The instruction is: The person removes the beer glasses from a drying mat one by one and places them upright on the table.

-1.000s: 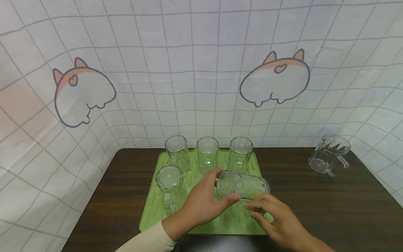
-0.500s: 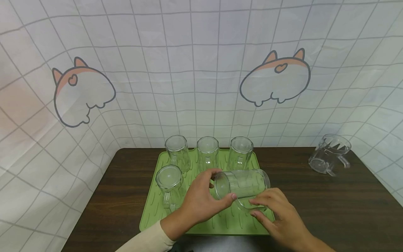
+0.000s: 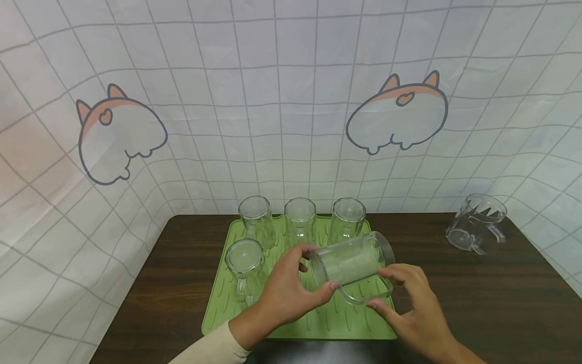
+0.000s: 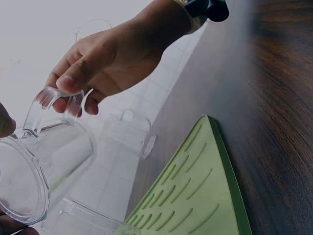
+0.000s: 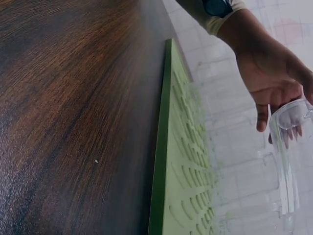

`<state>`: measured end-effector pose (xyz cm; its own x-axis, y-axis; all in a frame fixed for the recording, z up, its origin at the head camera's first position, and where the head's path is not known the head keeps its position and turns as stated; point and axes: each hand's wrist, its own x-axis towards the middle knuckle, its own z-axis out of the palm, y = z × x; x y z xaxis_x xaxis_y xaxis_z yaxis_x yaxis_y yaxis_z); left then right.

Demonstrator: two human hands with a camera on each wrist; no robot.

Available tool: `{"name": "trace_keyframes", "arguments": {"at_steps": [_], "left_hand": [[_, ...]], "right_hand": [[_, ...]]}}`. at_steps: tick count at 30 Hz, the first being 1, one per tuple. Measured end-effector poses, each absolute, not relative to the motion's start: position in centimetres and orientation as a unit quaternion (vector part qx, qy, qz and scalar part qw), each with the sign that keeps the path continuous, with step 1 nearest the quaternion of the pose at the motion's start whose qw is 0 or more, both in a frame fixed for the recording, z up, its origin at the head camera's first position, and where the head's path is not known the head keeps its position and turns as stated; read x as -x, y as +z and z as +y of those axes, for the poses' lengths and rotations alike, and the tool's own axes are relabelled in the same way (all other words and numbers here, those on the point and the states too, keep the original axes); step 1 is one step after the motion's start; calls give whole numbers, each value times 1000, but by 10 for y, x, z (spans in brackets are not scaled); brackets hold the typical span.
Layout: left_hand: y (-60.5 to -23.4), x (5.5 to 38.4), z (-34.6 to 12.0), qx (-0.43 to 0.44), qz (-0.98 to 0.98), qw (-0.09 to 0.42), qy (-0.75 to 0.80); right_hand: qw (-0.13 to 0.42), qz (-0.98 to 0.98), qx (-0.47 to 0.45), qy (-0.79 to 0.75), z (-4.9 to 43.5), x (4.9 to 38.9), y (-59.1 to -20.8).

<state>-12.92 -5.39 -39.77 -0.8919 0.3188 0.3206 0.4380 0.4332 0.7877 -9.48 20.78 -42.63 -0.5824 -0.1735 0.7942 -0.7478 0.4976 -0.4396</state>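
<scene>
Now the glass mug (image 3: 347, 262) slants more above the green drying mat (image 3: 332, 327) than before; the left hand (image 3: 291, 290) grasps its base, the right hand's (image 3: 416, 308) fingers curling round its handle (image 3: 357, 303), more widely parted.

Smooth, glassy held mug (image 3: 350, 260); ridged, rubbery mat (image 3: 332, 326); wood-grain table (image 3: 491, 298).

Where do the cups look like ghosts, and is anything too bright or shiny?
Head view: soft light, held mug fairly clear; left wrist view: wall cloth washed out and too bright, with one faint mug; right wrist view: mugs on the mat look ghostly and hazy, table speckly and shiny at lower left.
</scene>
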Motion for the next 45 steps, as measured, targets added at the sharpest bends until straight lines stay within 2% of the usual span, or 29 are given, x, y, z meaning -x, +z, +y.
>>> {"name": "trace_keyframes", "arguments": {"at_steps": [10, 19, 24, 29, 38, 45], "left_hand": [[-401, 126, -54, 210, -840, 48, -498], [-405, 125, -53, 221, -833, 41, -506], [-407, 125, -52, 225, -834, 35, -503], [-410, 124, -51, 228, -837, 18, -498], [-417, 126, -47, 236, -863, -20, -445], [-422, 126, -44, 232, -882, -12, -411]], "right_hand": [[303, -823, -195, 439, 210, 87, -423], [289, -835, -141, 446, 210, 84, -423], [290, -832, -157, 445, 212, 85, -425], [290, -813, -213, 457, 215, 87, -427], [218, -792, -265, 505, 211, 82, -423], [160, -762, -298, 552, 207, 79, -421]]}}
